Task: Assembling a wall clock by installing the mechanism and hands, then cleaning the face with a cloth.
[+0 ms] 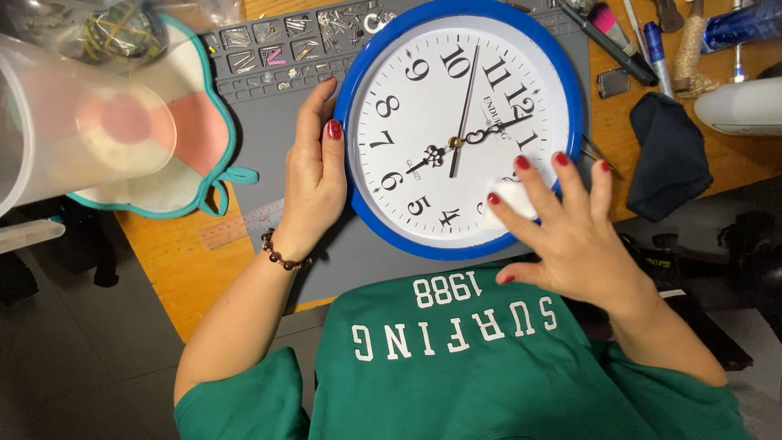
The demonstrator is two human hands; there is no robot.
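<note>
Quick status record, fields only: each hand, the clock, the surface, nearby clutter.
left hand: grips the clock's left rim
right hand: fingers press a white pad on the clock face, lower right
clock: round, blue rim, white face, lying flat, face up
mat: grey, under the clock, parts tray along its top edge
bench: wooden
clutter: pens and a dark cloth to the right

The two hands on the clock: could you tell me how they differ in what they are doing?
The left hand grips the blue rim of the wall clock from the side, while the right hand lies flat over the face. The right hand presses a small white pad against the glass with spread fingers; the left hand holds nothing else. Only the left wrist wears a dark bead bracelet. Both have red nails.
</note>
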